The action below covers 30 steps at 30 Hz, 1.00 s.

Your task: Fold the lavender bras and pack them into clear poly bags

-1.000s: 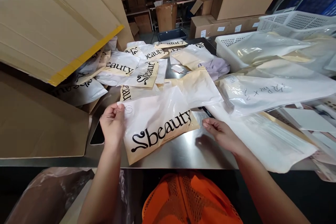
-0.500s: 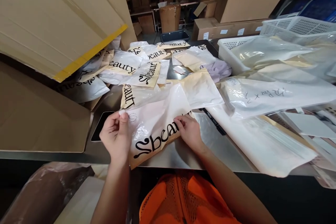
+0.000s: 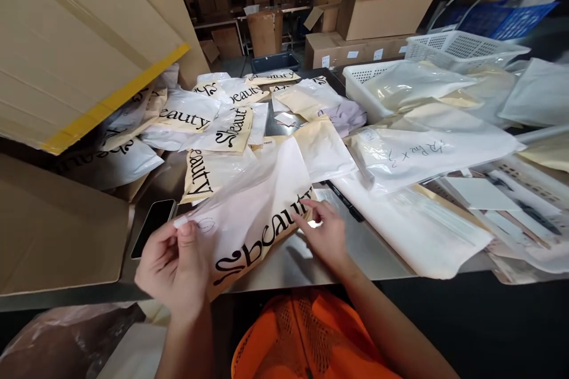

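Note:
My left hand [image 3: 175, 266] pinches a small white tab [image 3: 180, 222] at the left corner of a clear-and-white plastic garment bag [image 3: 262, 195]. Black "beauty" lettering runs along the bag's tan lower edge, and the bag is tilted up off the table. By its lower right edge is my right hand [image 3: 323, 234], thumb and forefinger apart, holding nothing. Beyond the bag lie another tan-and-white bag [image 3: 326, 151] and one with sideways lettering [image 3: 200, 172]. A black pen [image 3: 347, 201] lies right of my right hand. Past my left hand rests a dark phone [image 3: 153, 228].
Several lettered bags [image 3: 184, 112] are heaped at the back left beside a large cardboard box [image 3: 89, 41]. On the right stand a white basket [image 3: 360, 80] of bags and a tray [image 3: 528, 189] with cards. The metal table's front edge [image 3: 284, 287] is near me.
My right thumb and forefinger have parted from a pinch at the bag's edge. My left hand has come nearer and left, still pinching the corner. The view has turned slightly right.

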Available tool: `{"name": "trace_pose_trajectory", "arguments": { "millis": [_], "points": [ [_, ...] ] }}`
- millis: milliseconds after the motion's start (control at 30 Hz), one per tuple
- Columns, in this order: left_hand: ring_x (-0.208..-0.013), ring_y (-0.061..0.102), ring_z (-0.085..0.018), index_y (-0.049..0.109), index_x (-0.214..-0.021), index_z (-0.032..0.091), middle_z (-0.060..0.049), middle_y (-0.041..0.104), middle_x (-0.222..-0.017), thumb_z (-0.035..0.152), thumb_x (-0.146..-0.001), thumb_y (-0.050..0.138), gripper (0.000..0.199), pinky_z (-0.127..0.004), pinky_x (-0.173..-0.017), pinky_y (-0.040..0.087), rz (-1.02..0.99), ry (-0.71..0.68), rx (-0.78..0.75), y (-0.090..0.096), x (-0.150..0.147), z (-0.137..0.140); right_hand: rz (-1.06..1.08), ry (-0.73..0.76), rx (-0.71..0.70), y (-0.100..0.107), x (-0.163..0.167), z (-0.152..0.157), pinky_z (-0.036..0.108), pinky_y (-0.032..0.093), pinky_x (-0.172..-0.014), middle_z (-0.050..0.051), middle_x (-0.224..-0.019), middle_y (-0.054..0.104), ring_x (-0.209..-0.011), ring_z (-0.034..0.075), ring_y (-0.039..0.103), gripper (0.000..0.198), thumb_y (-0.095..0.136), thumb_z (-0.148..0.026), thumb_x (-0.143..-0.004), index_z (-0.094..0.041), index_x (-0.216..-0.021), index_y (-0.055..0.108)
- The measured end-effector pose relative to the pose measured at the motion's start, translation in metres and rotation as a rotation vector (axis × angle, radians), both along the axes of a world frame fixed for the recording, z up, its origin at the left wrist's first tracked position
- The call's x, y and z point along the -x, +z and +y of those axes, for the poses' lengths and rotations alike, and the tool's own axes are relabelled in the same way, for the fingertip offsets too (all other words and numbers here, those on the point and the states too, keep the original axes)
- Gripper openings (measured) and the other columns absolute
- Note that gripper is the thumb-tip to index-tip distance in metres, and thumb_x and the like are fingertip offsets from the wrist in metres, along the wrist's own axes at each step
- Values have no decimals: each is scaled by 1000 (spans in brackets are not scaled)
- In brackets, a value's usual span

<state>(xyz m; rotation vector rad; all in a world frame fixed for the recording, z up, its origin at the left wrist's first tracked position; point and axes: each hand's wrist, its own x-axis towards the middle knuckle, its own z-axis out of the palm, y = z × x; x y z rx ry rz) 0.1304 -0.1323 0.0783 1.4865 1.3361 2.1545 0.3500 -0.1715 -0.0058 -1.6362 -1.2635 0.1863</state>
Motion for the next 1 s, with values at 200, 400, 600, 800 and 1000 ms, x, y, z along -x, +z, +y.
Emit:
{"name": "trace_pose_trajectory", "arguments": {
  "millis": [200,400,600,800,1000],
  "points": [
    [-66,64,-11,72,-86,17,0,73,-79,23,-80,75,9,-21,-63,50,41,15,-12,-6,7,-13,-153,8,-12,-11,20,22,32,38,-68,3,-73,63,-66,17,57,30,51,-39,-95,-20,-84,71],
    [-62,62,-9,73,-87,17,1,72,-75,24,-80,76,11,-19,-60,50,31,18,-37,-11,5,-14,3,-2,33,-16,-10,-8,29,42,-65,5,-82,65,-72,18,59,33,45,-40,-98,-17,-86,66],
    [-62,61,-12,73,-88,16,0,71,-75,30,-80,74,15,-24,-60,49,57,23,-36,-12,-7,-22,-48,62,31,-20,2,1,35,43,-74,8,-84,65,-77,22,58,44,62,-54,-85,-19,-110,72],
    [-62,63,-16,71,-84,16,-2,71,-74,40,-80,74,24,-28,-61,53,191,51,80,-25,-1,-28,242,23,55,-37,19,16,37,39,-75,6,-68,63,-71,21,57,25,63,-42,-82,-24,-85,79],
    [-63,63,-13,73,-88,15,-1,73,-77,26,-77,77,16,-23,-61,51,25,32,21,-24,1,-19,553,31,103,-38,-1,8,32,46,-62,7,-71,66,-66,19,59,42,62,-58,-79,-19,-82,77]
  ]
}}
